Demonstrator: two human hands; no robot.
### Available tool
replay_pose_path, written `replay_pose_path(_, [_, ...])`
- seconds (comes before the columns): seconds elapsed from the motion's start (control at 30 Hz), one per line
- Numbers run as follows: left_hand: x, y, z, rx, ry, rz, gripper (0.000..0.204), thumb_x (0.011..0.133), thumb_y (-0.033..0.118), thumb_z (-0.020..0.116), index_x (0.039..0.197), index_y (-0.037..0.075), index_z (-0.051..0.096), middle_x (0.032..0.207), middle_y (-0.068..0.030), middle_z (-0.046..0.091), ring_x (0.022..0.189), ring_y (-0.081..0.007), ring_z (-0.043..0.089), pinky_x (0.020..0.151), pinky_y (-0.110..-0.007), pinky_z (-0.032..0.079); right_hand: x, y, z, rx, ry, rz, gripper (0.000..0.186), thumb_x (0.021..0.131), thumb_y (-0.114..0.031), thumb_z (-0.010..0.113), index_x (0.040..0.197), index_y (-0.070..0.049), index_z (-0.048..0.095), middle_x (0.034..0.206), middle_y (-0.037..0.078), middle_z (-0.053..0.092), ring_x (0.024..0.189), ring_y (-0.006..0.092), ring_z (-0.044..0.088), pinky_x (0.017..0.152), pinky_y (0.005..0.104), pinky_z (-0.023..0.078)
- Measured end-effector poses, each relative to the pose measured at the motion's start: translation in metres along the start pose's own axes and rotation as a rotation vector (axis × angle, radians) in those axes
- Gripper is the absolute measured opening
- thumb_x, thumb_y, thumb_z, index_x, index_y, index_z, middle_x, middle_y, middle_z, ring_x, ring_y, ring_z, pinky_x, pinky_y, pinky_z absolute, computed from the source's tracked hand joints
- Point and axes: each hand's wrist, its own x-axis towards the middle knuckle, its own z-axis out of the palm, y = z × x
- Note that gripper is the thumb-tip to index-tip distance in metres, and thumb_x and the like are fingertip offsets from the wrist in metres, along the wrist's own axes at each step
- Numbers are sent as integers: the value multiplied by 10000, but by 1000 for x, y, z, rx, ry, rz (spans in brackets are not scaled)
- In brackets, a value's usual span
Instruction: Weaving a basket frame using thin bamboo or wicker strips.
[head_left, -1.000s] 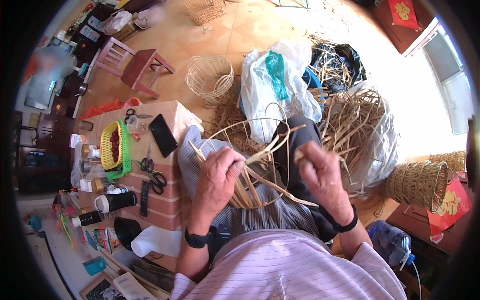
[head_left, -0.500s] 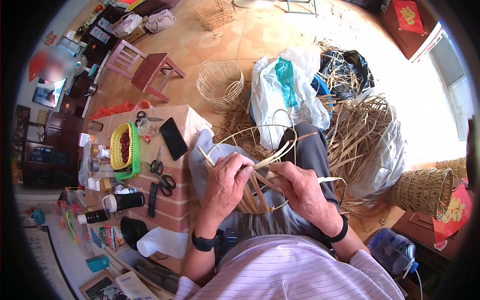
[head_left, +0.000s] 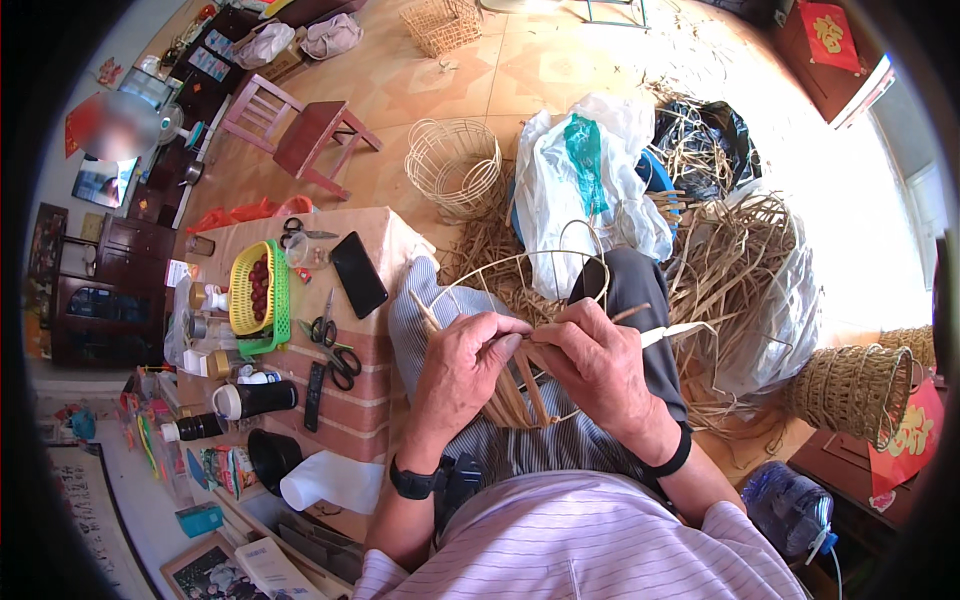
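A half-woven basket frame (head_left: 512, 402) of thin bent rods and pale brown strips rests on my lap. Its curved rods arch up beyond my hands. My left hand (head_left: 467, 365) pinches a strip at the frame, thumb against forefinger. Close beside it, fingertips nearly touching, my right hand (head_left: 590, 362) is closed on the dried leaf strip (head_left: 672, 332), whose pale end sticks out to the right. The exact spot where the fingers meet is partly hidden by them.
On the left table (head_left: 345, 400) lie scissors (head_left: 344, 366), a phone (head_left: 359, 275), a yellow basket (head_left: 250, 285) and bottles. Dried strips (head_left: 735, 250) heap on the right near a woven basket (head_left: 850, 393). Ahead are a wire-like basket (head_left: 453, 165), white plastic bag (head_left: 570, 190) and chair (head_left: 310, 140).
My hands have come together, the right one moving slightly inward and up. The strips that stood up between them have been drawn down, and the pale end points further right.
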Motion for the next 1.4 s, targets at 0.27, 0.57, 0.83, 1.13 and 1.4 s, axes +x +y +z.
replay_pose_path(0.27, [4,2,-6,-19,-39,-27,142,980,105,723,1084,11,745,943,-149,760,872,-309,726,765,-401,556,3,7,7,-26,33,-74,186,836,-124,826,971,-108,700,857,58,557,635,240,638,543,371,530])
replay_pose_path(0.57, [8,0,-5,24,-34,-50,160,951,105,751,1076,6,748,922,-140,754,867,-275,730,785,-372,576,10,2,-1,-191,219,-214,304,738,-188,867,973,-121,686,918,35,600,743,255,607,617,368,495])
replay_pose_path(0.83, [9,1,-4,35,-64,-74,141,973,79,713,1066,-23,740,979,-102,774,891,-140,730,802,-305,571,-34,-8,1,-265,-65,-27,212,822,-143,779,951,-79,622,847,62,516,811,234,643,635,382,532])
replay_pose_path(1.13, [5,5,-5,40,-49,-16,164,995,132,707,1072,-13,717,937,-167,734,873,-317,710,811,-403,554,32,-4,-25,-91,-147,-90,149,871,-22,665,932,-44,530,826,114,544,687,349,645,579,458,511])
replay_pose_path(1.4, [5,0,-11,128,-97,-27,214,1069,194,584,1038,-10,641,865,-172,694,859,-352,687,783,-459,518,67,52,15,85,-437,38,172,894,-241,754,911,-70,748,852,140,743,845,375,724,731,478,550])
